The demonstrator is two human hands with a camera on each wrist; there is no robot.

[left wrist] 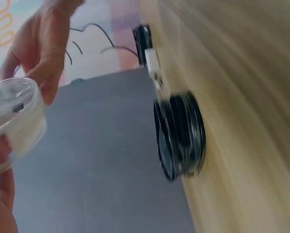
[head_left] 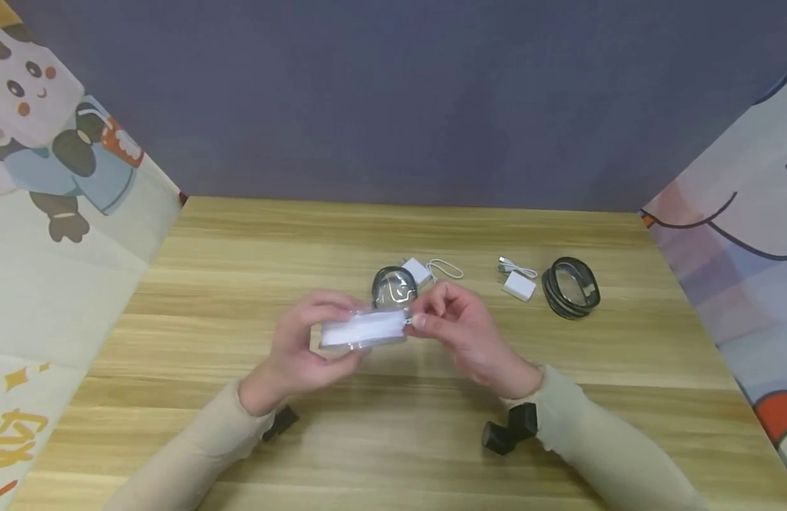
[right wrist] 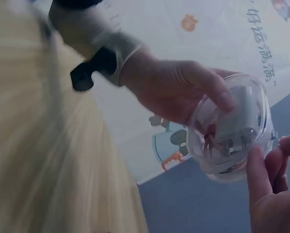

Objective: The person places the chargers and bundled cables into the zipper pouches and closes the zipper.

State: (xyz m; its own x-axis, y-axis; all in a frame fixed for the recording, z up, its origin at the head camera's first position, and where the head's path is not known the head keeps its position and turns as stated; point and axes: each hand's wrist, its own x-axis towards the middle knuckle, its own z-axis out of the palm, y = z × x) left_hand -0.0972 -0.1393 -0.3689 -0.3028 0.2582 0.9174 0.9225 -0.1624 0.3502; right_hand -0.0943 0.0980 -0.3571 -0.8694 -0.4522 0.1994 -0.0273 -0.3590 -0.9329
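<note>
Above the table my left hand point(head_left: 297, 348) grips a round, clear plastic case with a whitish side band point(head_left: 364, 328), thumb and fingers on opposite faces. Inside it a white charger plug point(right wrist: 239, 114) shows through in the right wrist view. At the case's right edge my right hand point(head_left: 466, 337) pinches a small silvery zipper pull point(head_left: 407, 322) between thumb and forefinger. Just behind the held case stands a round, clear case with black edging point(head_left: 375, 284), partly covered by it in the head view.
Near that black-edged case lie a white charger point(head_left: 417, 272) and a looped white cable point(head_left: 453, 275). Farther right are another white charger point(head_left: 519, 285), a bundled white cable point(head_left: 514, 267) and a second black-edged round case point(head_left: 549, 292). A grey wall point(head_left: 406, 106) borders the wooden table's point(head_left: 240, 248) far edge.
</note>
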